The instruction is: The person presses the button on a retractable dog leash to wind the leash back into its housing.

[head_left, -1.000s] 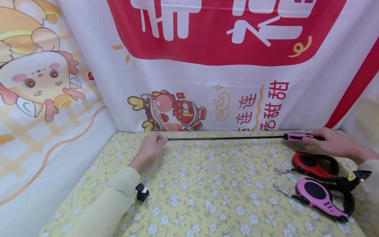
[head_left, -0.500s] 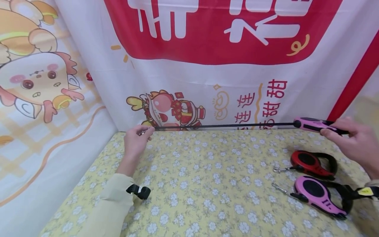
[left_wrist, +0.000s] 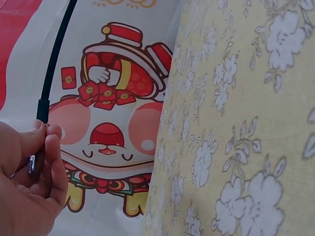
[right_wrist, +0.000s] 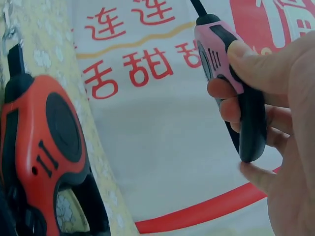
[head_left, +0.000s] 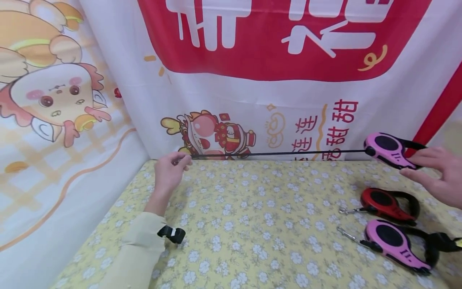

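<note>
My right hand (head_left: pixel 438 174) grips a pink and black retractable dog leash (head_left: pixel 388 150) above the back right of the table. Its black cord (head_left: pixel 278 153) runs out straight and taut across to my left hand (head_left: pixel 169 170). There, thumb and fingers pinch the cord's end by its metal clip (left_wrist: pixel 32 164), mostly hidden in the palm. The right wrist view has the thumb (right_wrist: pixel 241 51) on the upper side of the pink casing, with fingers curled around the black handle (right_wrist: pixel 252 123).
A red retractable leash (head_left: pixel 386 204) lies on the right of the table, with a second pink leash (head_left: pixel 395 245) in front of it. Their metal clips point left. Yellow flowered cloth (head_left: pixel 252 224) covers the table; a printed curtain (head_left: pixel 223 92) hangs behind.
Both hands have lifted the leash off the table, and the left hand has moved left, drawing the cord longer. The right hand has turned the casing so its flat side now faces the head camera.
</note>
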Available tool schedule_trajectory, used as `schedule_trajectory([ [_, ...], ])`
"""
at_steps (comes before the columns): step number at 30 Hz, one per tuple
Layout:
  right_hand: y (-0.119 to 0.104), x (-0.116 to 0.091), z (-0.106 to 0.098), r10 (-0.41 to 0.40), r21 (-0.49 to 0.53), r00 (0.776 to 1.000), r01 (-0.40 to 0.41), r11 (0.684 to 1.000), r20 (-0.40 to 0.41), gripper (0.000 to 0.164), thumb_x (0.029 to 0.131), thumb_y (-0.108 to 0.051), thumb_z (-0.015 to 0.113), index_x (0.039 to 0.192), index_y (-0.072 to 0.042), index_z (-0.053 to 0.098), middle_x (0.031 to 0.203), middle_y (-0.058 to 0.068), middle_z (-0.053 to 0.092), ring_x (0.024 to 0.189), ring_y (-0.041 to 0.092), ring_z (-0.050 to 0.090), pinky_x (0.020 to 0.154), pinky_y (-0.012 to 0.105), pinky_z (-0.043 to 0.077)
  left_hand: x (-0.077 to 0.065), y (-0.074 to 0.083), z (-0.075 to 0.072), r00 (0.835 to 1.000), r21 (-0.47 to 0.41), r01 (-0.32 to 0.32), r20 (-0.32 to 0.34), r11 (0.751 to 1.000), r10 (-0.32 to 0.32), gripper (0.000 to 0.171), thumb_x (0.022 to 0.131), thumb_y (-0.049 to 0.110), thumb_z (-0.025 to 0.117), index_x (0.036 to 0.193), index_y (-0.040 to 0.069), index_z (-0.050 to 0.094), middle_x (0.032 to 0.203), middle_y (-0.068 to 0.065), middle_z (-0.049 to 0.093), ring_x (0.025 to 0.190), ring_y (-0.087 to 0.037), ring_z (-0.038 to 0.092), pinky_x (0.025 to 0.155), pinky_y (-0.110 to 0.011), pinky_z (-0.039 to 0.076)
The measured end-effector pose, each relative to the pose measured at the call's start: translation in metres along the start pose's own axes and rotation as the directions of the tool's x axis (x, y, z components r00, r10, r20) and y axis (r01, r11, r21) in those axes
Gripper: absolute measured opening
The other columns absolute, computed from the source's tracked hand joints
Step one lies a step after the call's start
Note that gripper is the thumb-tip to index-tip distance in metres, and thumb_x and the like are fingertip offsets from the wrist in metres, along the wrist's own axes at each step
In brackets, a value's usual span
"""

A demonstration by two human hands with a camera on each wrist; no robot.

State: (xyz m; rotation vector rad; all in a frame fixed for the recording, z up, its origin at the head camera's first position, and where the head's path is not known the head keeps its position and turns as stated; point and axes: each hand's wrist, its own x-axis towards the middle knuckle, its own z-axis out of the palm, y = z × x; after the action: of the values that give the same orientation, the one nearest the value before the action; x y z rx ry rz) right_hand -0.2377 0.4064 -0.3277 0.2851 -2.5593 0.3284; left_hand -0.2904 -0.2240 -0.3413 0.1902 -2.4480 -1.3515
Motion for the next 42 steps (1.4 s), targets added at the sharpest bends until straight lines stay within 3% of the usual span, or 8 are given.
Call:
schedule_trajectory([
  [5, 0.004, -0.004, 0.004, -0.015, -0.021, 1.0, 0.015, 1.0, -0.019, 0.06, 0.106, -0.04, 0.065, 0.105, 0.02, 0.067, 0.114, 0.036, 0.057, 0.11, 0.048, 0.044, 0.087, 0.065, 0.038, -0.001, 0.003, 0.01, 0.999, 0.008, -0.043, 0.02, 0.999, 0.043, 0.025, 0.107, 0.031, 0.066, 0.117, 0.012, 0.078, 0.105, -0.012, 0.079, 0.087, -0.018, 0.069, 0.064, -0.027, 0.049],
  [11, -0.003, -0.006, 0.005, 0.051, -0.025, 0.998, -0.05, 0.998, 0.035, 0.069, 0.106, -0.046, 0.062, 0.117, 0.022, 0.062, 0.129, 0.038, 0.049, 0.124, 0.053, 0.038, 0.096, 0.072, 0.037, -0.006, 0.006, 0.014, 0.999, 0.023, -0.044, 0.016, 0.999, 0.043, 0.025, 0.108, 0.028, 0.064, 0.121, 0.011, 0.077, 0.106, -0.01, 0.079, 0.086, -0.02, 0.07, 0.069, -0.029, 0.05],
  [16, -0.009, -0.005, 0.007, 0.14, 0.037, 0.987, -0.143, 0.989, 0.078, 0.058, 0.101, -0.034, 0.072, 0.119, 0.021, 0.061, 0.137, 0.039, 0.044, 0.129, 0.056, 0.033, 0.097, 0.078, 0.035, -0.007, 0.007, 0.015, 0.998, 0.04, -0.056, 0.011, 0.998, 0.056, 0.026, 0.108, 0.028, 0.063, 0.123, 0.012, 0.077, 0.105, -0.01, 0.08, 0.085, -0.018, 0.07, 0.068, -0.028, 0.049],
  [20, -0.011, -0.004, 0.01, 0.134, 0.099, 0.989, -0.139, 0.985, 0.054, 0.051, 0.096, -0.026, 0.077, 0.112, 0.021, 0.065, 0.133, 0.041, 0.048, 0.124, 0.056, 0.037, 0.092, 0.079, 0.037, -0.009, 0.009, 0.017, 0.995, 0.066, -0.098, 0.025, 0.993, 0.097, 0.027, 0.109, 0.027, 0.062, 0.124, 0.011, 0.077, 0.105, -0.012, 0.08, 0.087, -0.021, 0.07, 0.063, -0.027, 0.047],
  [28, -0.012, -0.002, 0.014, 0.096, 0.149, 0.995, -0.094, 0.984, -0.005, 0.045, 0.093, -0.021, 0.078, 0.107, 0.021, 0.069, 0.122, 0.04, 0.056, 0.115, 0.054, 0.044, 0.083, 0.068, 0.04, -0.012, 0.012, 0.02, 0.985, 0.099, -0.17, 0.046, 0.98, 0.166, 0.028, 0.11, 0.026, 0.06, 0.127, 0.01, 0.076, 0.102, -0.011, 0.081, 0.086, -0.023, 0.071, 0.061, -0.026, 0.046],
  [34, -0.01, -0.001, 0.015, 0.064, 0.152, 0.998, -0.06, 0.987, -0.026, 0.04, 0.09, -0.018, 0.079, 0.106, 0.018, 0.071, 0.116, 0.036, 0.059, 0.11, 0.05, 0.046, 0.077, 0.056, 0.04, -0.014, 0.015, 0.023, 0.986, 0.077, -0.166, 0.021, 0.983, 0.165, 0.027, 0.109, 0.023, 0.062, 0.126, 0.009, 0.076, 0.099, -0.011, 0.08, 0.083, -0.026, 0.073, 0.062, -0.025, 0.048],
  [42, -0.013, 0.0, 0.017, 0.05, 0.152, 0.998, -0.041, 0.987, -0.05, 0.038, 0.089, -0.019, 0.08, 0.105, 0.016, 0.073, 0.113, 0.034, 0.063, 0.109, 0.046, 0.047, 0.076, 0.048, 0.039, -0.016, 0.02, 0.022, 0.991, 0.081, -0.133, -0.019, 0.988, 0.135, 0.023, 0.106, 0.025, 0.067, 0.119, 0.01, 0.078, 0.096, -0.009, 0.08, 0.078, -0.019, 0.072, 0.067, -0.025, 0.053],
])
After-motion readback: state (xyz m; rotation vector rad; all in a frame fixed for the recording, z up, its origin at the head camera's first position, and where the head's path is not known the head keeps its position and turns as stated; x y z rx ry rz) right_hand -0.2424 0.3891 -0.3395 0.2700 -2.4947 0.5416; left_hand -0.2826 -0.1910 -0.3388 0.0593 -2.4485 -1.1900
